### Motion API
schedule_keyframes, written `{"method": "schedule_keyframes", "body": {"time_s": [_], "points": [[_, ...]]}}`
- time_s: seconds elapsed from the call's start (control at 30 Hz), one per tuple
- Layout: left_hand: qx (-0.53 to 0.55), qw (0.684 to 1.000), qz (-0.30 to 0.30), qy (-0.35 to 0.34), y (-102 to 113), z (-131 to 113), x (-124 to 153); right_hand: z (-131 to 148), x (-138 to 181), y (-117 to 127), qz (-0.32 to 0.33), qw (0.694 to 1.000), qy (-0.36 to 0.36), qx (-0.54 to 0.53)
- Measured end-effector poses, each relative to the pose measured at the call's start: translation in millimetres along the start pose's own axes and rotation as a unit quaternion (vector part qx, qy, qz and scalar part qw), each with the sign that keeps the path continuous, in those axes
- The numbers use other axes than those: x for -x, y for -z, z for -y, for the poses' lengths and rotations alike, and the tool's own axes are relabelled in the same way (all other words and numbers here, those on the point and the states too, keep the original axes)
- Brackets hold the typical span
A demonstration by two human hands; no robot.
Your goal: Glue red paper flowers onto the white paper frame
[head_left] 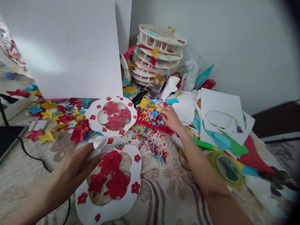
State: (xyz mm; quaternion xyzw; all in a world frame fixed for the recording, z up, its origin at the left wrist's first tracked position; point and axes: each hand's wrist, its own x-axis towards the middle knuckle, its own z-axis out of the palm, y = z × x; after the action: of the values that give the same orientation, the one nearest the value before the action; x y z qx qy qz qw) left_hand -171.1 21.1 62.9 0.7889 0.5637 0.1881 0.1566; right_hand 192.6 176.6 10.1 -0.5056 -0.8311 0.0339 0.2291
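My left hand (77,165) is wrapped round a white hot glue gun (103,143), its nozzle pointing right. Beneath it lies a white paper frame (82,215) with a clear window, large red paper flowers (118,184) in the middle and small red ones around the rim. My right hand (171,118) reaches into a pile of tiny coloured paper pieces (151,116) on a red tray-like sheet (161,126). Its fingers are bent together at the pile; whatever is between them is too small to make out. Just behind the glue gun lies a second white frame (93,107) with red flowers.
Cut paper flowers (47,114) spread at left beside a black cord (30,153). A white board (77,47) stands behind. At the back are stacked decorated rings (157,59) and a gold-lidded jar (157,87). Scissors (184,157), tape (226,167) and paper scraps (222,106) lie right.
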Motion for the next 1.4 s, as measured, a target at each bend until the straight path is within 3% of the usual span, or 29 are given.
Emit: {"method": "schedule_keyframes", "body": {"time_s": [0.3, 0.8, 0.97, 1.2, 1.4], "points": [[-0.008, 1.000, -0.010, -0.008, 1.4, 0.0, 2.8, -1.0, -2.7, -11.9, 0.049, 0.998, -0.006, 0.033], [0.000, 0.999, -0.033, -0.013, 1.3, 0.5, 3.2, 15.7, -9.9, -14.0, 0.033, 0.999, 0.038, 0.006], [0.022, 0.999, -0.020, 0.016, 1.7, 3.4, 6.0, 22.1, -15.3, -13.8, 0.053, 0.994, 0.075, -0.064], [0.043, 0.997, -0.015, 0.070, 5.0, -6.2, 5.7, 12.9, -17.1, 1.0, -0.008, 0.999, -0.001, -0.054], [0.037, 0.994, -0.007, 0.103, 6.2, -13.1, 5.7, 17.8, -13.6, -8.2, 0.053, 0.995, 0.057, -0.055]]}}
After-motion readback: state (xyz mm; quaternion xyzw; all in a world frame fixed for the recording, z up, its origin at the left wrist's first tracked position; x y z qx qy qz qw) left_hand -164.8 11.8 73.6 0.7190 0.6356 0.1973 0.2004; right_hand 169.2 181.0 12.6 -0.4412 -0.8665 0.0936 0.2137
